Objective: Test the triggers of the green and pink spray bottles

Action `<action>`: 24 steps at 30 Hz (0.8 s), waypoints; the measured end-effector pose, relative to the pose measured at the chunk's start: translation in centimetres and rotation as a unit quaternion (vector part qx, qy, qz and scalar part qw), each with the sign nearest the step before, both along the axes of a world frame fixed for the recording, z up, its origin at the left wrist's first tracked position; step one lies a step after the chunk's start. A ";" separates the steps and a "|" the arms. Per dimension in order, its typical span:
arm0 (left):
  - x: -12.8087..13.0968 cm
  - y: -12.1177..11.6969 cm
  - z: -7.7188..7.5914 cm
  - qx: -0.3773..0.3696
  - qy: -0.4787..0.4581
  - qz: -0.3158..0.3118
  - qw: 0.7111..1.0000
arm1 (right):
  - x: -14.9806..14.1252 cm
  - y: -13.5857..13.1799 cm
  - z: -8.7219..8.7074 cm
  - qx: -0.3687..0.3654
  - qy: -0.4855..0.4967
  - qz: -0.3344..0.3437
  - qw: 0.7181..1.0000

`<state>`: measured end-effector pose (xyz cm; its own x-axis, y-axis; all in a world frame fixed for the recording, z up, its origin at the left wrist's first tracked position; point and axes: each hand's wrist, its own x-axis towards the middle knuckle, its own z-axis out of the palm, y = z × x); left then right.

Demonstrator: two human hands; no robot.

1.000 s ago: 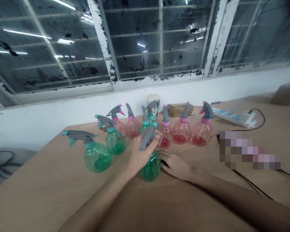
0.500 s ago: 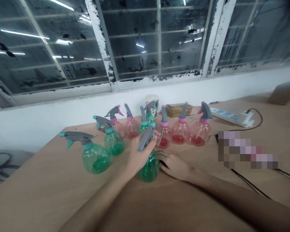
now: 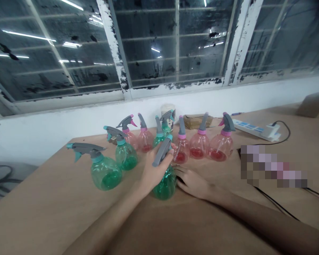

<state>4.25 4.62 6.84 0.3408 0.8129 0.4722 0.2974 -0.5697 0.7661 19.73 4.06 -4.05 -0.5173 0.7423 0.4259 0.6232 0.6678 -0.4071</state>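
In the middle of the table stands a green spray bottle (image 3: 164,187) with a grey and teal trigger head. My left hand (image 3: 154,169) is closed round its neck, just under the head. My right hand (image 3: 191,181) is against the bottle's right side, its fingers curved round the body and the fingertips partly hidden. To the left are two more green spray bottles (image 3: 106,173) (image 3: 126,156) holding green liquid. A green bottle (image 3: 158,139) stands directly behind my left hand, with another green bottle (image 3: 167,128) beyond it.
Several pink spray bottles (image 3: 220,146) with red liquid stand behind and to the right. Near the wall are a cup (image 3: 168,109) and a taped brown package (image 3: 198,121). A white power strip (image 3: 251,128), a cable and a blurred-out object (image 3: 271,164) lie at the right.
The whole view has shifted very slightly. Both hands keep the same place at the green spray bottle, and no bottle has visibly moved.
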 end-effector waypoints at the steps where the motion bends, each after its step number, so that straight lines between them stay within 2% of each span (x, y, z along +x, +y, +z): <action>1: 0.0 0.0 0.0 0.000 0.000 0.001 1.000 | 0.0 0.0 0.1 -0.001 -0.001 0.000 1.000; 9: 0.0 -0.2 0.1 0.003 0.012 0.004 1.000 | 0.0 -0.1 0.3 0.000 -0.003 0.005 1.000; 18: -0.1 -0.8 0.6 0.029 0.062 0.052 0.996 | 0.1 -0.2 0.3 -0.001 0.018 0.012 1.000; 24: -0.1 -0.5 0.5 0.022 0.039 0.009 0.999 | 0.0 -0.3 0.6 -0.010 0.014 0.008 1.000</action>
